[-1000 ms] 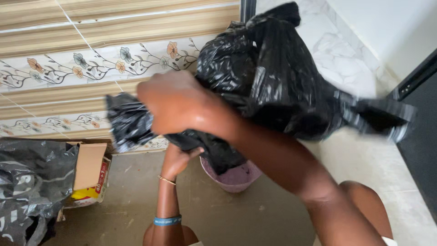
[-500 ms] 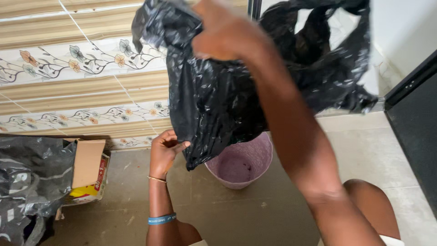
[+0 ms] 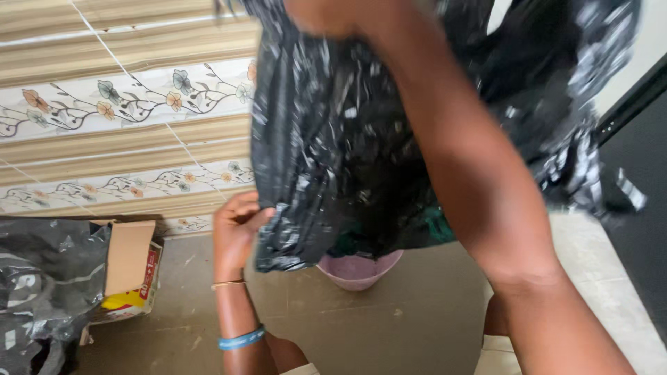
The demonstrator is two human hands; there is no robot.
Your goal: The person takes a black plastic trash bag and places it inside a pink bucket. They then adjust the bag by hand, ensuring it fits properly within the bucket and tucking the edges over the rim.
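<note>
A large black plastic bag (image 3: 326,153) hangs in front of me, spread wide above a small pink bucket (image 3: 358,269) on the floor. My right hand (image 3: 326,15) grips the bag's top at the upper edge of the view, with my forearm crossing in front of the bag. My left hand (image 3: 235,229) pinches the bag's lower left edge. Something green shows at the bag's bottom. The bag hides most of the bucket.
A tiled wall with flower bands (image 3: 125,104) stands behind. At the left lie an open cardboard box (image 3: 130,267) and another black bag (image 3: 38,285). A dark door panel (image 3: 643,208) stands at the right. My knee (image 3: 497,319) is low right.
My right hand has lifted the bag from chest height up to the top of the view, and the bag now hangs spread over the bucket. My left hand has stayed at the lower edge.
</note>
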